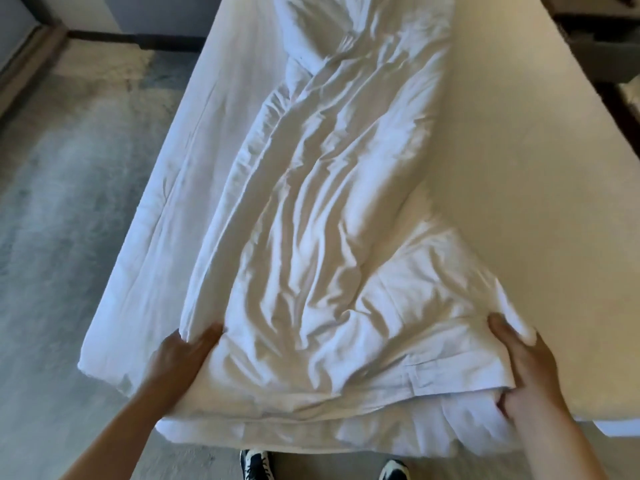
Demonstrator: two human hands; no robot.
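Bare forearms (114,441), black-and-white sneakers (256,464)

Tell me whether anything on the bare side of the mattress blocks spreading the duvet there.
Nothing visible does. The bare mattress beside the rumpled duvet shows only its cream surface; left hand and right hand grip the duvet's near end.
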